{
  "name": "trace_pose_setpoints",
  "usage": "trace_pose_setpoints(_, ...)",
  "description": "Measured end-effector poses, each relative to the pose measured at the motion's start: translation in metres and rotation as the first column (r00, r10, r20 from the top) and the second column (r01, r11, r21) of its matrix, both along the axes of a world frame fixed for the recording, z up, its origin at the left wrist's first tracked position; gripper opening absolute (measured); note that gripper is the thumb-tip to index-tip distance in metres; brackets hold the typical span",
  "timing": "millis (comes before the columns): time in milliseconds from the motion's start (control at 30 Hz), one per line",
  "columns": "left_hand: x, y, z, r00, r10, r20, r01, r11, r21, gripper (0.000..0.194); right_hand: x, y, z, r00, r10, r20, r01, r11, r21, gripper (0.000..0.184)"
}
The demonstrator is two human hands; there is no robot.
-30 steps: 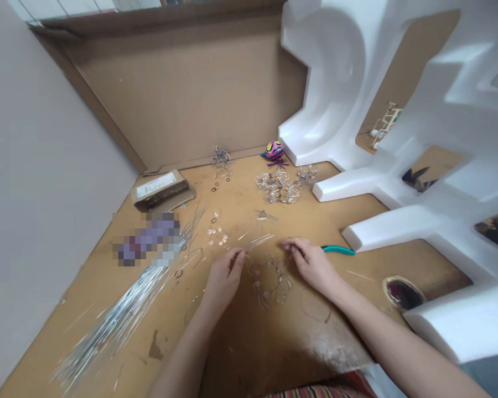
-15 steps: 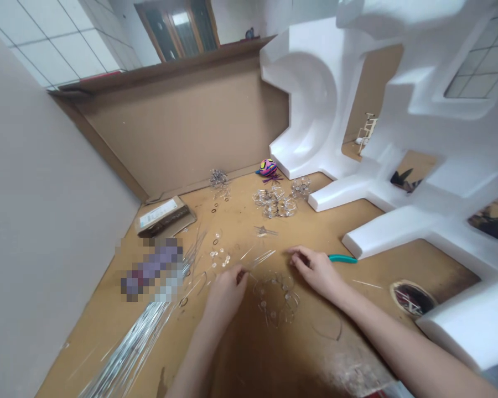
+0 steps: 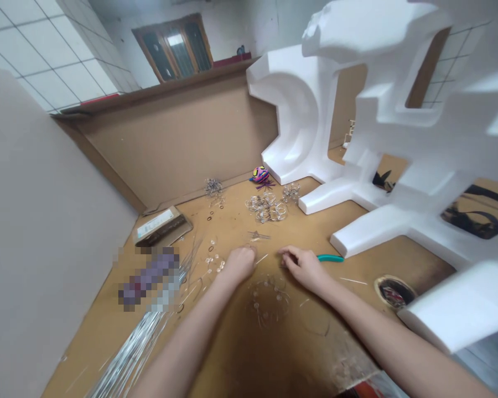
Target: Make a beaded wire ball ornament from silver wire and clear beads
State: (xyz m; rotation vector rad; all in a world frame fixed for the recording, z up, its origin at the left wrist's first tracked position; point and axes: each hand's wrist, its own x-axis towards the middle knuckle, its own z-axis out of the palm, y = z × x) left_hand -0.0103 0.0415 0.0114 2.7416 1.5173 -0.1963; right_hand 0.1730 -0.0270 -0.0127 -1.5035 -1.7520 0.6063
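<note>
My left hand [image 3: 241, 263] is closed, knuckles up, over the middle of the table. A short straight wire [image 3: 262, 258] sticks out at its fingertips; the rest is hidden by the hand. My right hand [image 3: 302, 266] rests just to the right with curled fingers, and whatever they hold, if anything, is hidden. Beside it lies a tool's teal handle [image 3: 330, 258]. A ring of looped wire with clear beads [image 3: 266, 298] lies below and between my hands. Beyond them are a few wire pieces [image 3: 258, 236] and a cluster of bent wire loops [image 3: 268, 208].
A bundle of long silvery wires [image 3: 135, 345] lies at left, near loose clear beads [image 3: 216, 264] and a cardboard box [image 3: 162, 225]. White foam packing [image 3: 369, 235] borders the right side. A round hole [image 3: 395, 292] opens in the tabletop. A colourful ball-like object [image 3: 259, 175] sits at the back.
My left hand has moved forward, over the short wires, and now covers most of them. My right hand stays nearly where it was. The view has shifted slightly to the right.
</note>
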Motion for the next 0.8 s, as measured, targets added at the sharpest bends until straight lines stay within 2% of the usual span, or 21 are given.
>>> trace_pose_setpoints(200,-0.006,-0.003,0.008,1.0,0.004,0.03,-0.004,1.0,-0.005,0.02,-0.003,-0.001,-0.004,0.998,0.0,0.069,-0.003,0.999,0.042,0.026)
trace_pose_setpoints(333,-0.01,-0.01,0.019,0.997,-0.033,0.074,0.033,0.999,0.002,0.02,-0.005,-0.002,0.005,0.991,-0.019,0.131,0.006,0.995,0.098,0.027)
trace_pose_setpoints(400,-0.011,-0.014,0.023,0.994,-0.057,0.096,0.057,0.998,0.004,0.02,-0.006,-0.003,0.013,0.973,-0.023,0.231,-0.009,0.991,0.135,0.028)
trace_pose_setpoints(500,-0.011,-0.019,0.027,0.989,-0.084,0.124,0.084,0.996,0.006,0.021,-0.01,0.0,0.024,0.878,-0.007,0.479,-0.052,0.993,0.11,0.03)
trace_pose_setpoints(600,-0.01,-0.023,0.026,0.984,-0.095,0.149,0.093,0.995,0.02,0.02,-0.015,0.008,0.029,0.791,0.02,0.612,-0.061,0.997,0.047,0.026)
trace_pose_setpoints(800,-0.011,-0.024,0.013,0.975,-0.086,0.204,0.075,0.995,0.059,0.02,-0.014,0.019,0.023,0.763,0.044,0.645,-0.079,0.997,0.025,0.021)
